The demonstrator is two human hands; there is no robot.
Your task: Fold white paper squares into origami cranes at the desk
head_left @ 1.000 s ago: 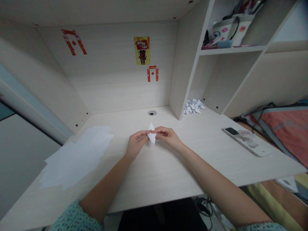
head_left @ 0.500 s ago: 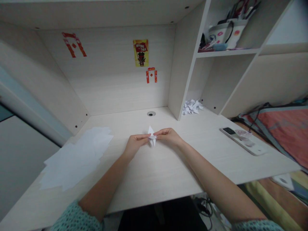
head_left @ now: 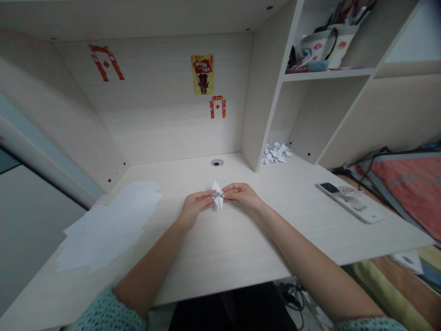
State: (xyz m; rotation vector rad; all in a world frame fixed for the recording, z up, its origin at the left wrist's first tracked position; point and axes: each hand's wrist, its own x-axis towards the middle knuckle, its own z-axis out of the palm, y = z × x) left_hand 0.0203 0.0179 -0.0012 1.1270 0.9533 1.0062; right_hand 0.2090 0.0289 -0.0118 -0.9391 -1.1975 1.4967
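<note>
A small white folded paper piece, pointed at its top and bottom, is held just above or on the desk in the middle of the view. Its lower half is split into two narrow points. My left hand pinches its left edge between thumb and fingers. On the opposite edge, my right hand is closed in a similar pinch. The fingertips cover the paper's middle, so the folds there are partly hidden.
Loose white paper sheets lie spread on the left of the desk. A heap of small folded papers fills the cubby's corner. A phone rests at the right; pen holders stand on the shelf above.
The fingers have shifted slightly on the folded paper, and its middle, which stuck out sideways, now looks flatter. Both arms stay almost where they were.
</note>
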